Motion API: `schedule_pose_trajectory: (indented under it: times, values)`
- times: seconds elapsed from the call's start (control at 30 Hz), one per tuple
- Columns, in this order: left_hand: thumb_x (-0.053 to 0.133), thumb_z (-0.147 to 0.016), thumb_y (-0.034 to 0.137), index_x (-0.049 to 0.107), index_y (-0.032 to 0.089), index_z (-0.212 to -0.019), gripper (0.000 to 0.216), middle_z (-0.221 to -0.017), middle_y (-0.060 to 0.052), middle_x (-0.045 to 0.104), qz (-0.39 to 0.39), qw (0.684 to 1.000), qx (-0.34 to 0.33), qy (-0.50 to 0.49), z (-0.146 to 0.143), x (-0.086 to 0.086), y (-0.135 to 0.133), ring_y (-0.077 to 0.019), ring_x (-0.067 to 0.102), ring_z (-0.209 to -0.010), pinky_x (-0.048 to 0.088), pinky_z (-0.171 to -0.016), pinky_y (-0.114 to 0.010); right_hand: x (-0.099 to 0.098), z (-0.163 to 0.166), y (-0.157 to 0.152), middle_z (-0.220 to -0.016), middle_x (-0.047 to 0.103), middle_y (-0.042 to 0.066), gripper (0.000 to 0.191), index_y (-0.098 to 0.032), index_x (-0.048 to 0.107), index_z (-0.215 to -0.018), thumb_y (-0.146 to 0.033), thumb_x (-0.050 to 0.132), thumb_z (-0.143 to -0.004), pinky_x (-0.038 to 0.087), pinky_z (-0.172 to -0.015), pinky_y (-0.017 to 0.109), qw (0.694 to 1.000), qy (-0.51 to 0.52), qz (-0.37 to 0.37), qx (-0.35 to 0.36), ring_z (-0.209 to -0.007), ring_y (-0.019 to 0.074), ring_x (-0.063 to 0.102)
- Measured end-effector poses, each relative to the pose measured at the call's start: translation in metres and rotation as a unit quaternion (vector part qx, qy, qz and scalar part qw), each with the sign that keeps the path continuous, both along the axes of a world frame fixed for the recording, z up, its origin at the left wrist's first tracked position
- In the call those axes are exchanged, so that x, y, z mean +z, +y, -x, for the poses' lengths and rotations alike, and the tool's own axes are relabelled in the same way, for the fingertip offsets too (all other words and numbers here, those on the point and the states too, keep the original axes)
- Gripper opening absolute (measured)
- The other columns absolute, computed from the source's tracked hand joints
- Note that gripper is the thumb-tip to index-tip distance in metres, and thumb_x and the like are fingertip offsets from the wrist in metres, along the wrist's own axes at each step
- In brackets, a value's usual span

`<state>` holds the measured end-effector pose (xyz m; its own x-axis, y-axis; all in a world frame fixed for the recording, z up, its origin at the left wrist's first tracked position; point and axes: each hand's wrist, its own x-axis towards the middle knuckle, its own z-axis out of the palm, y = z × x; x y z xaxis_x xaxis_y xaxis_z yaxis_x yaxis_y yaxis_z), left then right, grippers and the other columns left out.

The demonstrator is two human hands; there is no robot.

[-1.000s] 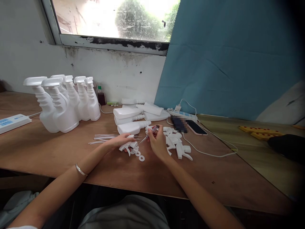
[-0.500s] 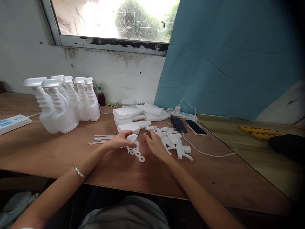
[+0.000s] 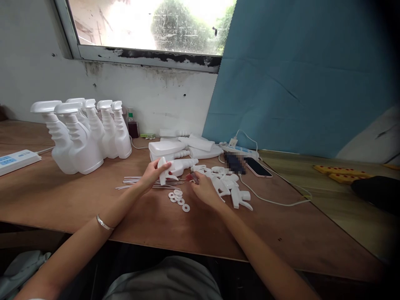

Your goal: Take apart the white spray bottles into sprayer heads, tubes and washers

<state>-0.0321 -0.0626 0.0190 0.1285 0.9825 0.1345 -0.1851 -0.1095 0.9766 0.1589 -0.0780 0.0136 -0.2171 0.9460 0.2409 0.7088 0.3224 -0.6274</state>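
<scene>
My left hand (image 3: 153, 173) is closed around a white trigger spray head (image 3: 163, 176), its trigger lever pointing right. My right hand (image 3: 204, 189) pinches a small dark-red, shiny object (image 3: 193, 178) whose kind I cannot make out. Between and below the hands lie several white ring washers (image 3: 180, 201) on the table. Thin white dip tubes (image 3: 131, 181) are bundled beside my left hand, partly behind it. A heap of loose trigger spray heads (image 3: 229, 185) spreads to the right of my right hand. White empty-looking bottles (image 3: 168, 147) lie piled behind both hands.
Several assembled spray bottles (image 3: 86, 150) stand at the left, near a dark bottle with a green cap (image 3: 133, 125). A phone (image 3: 258, 167), a power strip (image 3: 243, 151) and a white cable (image 3: 275, 202) lie at the right. Another power strip (image 3: 18, 161) is at far left.
My left hand has lifted and shifted left with the spray head, turning it and uncovering the washers. The dark-red object in my right hand now shows more clearly.
</scene>
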Motion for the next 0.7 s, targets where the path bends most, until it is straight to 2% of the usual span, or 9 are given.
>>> schedule_pose_trajectory:
  times: [0.2,0.37,0.47,0.6,0.7]
  values:
    - [0.058,-0.073,0.036,0.050,0.016,-0.086,0.026,-0.071,0.000,0.058,0.055,0.991,0.032,-0.114,0.008,0.000,0.012,-0.0123,0.059,-0.057,0.051,-0.052,-0.025,-0.009,-0.002,0.001,-0.092,0.062,0.012,0.034,-0.014,0.050,-0.100,-0.002,0.039,-0.070,0.036,-0.068,0.029,0.995,-0.092,-0.021,-0.007,-0.084,0.0231,0.057]
    - [0.048,-0.078,0.032,0.050,0.013,-0.077,0.019,-0.055,0.002,0.050,0.118,0.979,0.015,-0.164,0.011,0.003,0.013,-0.0072,0.047,-0.039,0.037,-0.035,-0.017,-0.012,0.000,-0.002,-0.084,0.062,0.015,0.031,-0.011,0.049,-0.099,-0.001,0.039,-0.071,0.034,-0.060,0.029,0.991,-0.130,-0.017,-0.017,-0.073,0.0250,0.058]
    - [0.043,-0.080,0.031,0.050,0.013,-0.074,0.020,-0.052,0.003,0.047,0.145,0.973,-0.011,-0.180,0.012,0.006,0.012,-0.0055,0.041,-0.034,0.029,-0.031,-0.015,-0.010,0.000,-0.003,-0.079,0.062,0.014,0.023,-0.012,0.051,-0.092,-0.005,0.041,-0.073,0.033,-0.058,0.028,0.993,-0.116,-0.019,-0.012,-0.071,0.0242,0.057]
    - [0.039,-0.082,0.031,0.050,0.013,-0.073,0.023,-0.053,0.002,0.046,0.154,0.968,-0.033,-0.194,0.011,0.006,0.012,-0.0057,0.041,-0.036,0.029,-0.032,-0.015,-0.007,0.005,-0.006,-0.071,0.062,0.004,0.017,-0.017,0.054,-0.080,-0.008,0.043,-0.071,0.035,-0.058,0.024,0.997,-0.059,-0.011,0.048,-0.067,0.0171,0.056]
    - [0.037,-0.083,0.032,0.052,0.012,-0.074,0.026,-0.057,0.001,0.046,0.140,0.969,-0.049,-0.199,0.007,0.005,0.010,-0.0069,0.045,-0.042,0.032,-0.035,-0.016,-0.003,0.009,-0.010,-0.070,0.061,0.001,0.014,-0.017,0.054,-0.084,-0.014,0.045,-0.074,0.036,-0.058,0.023,0.998,-0.003,-0.014,0.066,-0.063,0.0145,0.055]
